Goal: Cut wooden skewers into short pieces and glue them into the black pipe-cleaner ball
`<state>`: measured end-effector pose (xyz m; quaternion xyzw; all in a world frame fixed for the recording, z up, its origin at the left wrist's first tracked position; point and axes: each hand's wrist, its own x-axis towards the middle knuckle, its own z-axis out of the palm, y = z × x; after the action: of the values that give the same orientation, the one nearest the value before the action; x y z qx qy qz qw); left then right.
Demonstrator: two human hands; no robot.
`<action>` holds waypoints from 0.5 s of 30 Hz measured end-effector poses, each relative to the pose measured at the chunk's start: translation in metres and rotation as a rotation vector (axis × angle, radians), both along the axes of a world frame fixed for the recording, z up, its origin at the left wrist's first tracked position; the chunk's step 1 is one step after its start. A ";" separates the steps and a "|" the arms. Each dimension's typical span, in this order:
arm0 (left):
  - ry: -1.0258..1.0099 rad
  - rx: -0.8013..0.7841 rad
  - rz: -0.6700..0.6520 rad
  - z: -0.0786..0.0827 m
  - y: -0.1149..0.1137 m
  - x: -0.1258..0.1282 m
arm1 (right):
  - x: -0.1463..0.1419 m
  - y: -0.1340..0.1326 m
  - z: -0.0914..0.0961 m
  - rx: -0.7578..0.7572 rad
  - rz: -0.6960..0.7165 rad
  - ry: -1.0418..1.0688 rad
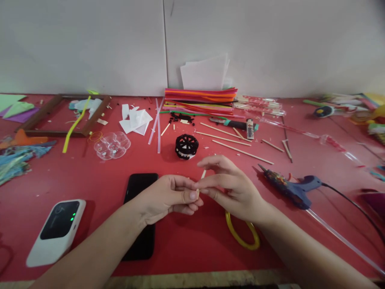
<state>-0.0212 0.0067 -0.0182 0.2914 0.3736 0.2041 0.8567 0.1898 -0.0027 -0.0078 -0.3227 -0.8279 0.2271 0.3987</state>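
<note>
Over the red table, my left hand (pixel 177 195) and my right hand (pixel 230 184) meet fingertip to fingertip. Between them is a small pale wooden stick (pixel 203 174), mostly covered by the fingers. The left thumb and fingers pinch its lower end; the right thumb and forefinger press together on it, the other right fingers lifted. Just beyond the hands stands a black wheel-like piece (pixel 187 145) with spokes and small pale bits on its side. A yellow ring (pixel 243 235) lies partly beneath my right hand, and a black phone (pixel 140 241) is partly under my left forearm.
To the right lies a blue glue gun (pixel 296 188) with a clear glue stick and cord. Wooden sticks (pixel 242 151), pliers (pixel 233 123), a lighter (pixel 250 129) and bundled colored pipe cleaners (pixel 200 96) lie behind. At left are a white device (pixel 57 233), a clear palette (pixel 112 145) and a brown frame (pixel 57 133).
</note>
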 end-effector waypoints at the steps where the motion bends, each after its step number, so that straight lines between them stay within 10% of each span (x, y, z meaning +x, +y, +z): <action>1: -0.006 0.021 0.016 -0.001 0.000 0.001 | -0.001 -0.001 0.001 0.012 -0.025 -0.006; 15: -0.079 0.098 0.151 -0.005 0.000 0.004 | -0.012 -0.009 -0.004 0.233 -0.077 -0.090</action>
<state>-0.0174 0.0064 -0.0230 0.2959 0.3498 0.2975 0.8376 0.1778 -0.0116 -0.0117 -0.3157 -0.8526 0.0993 0.4044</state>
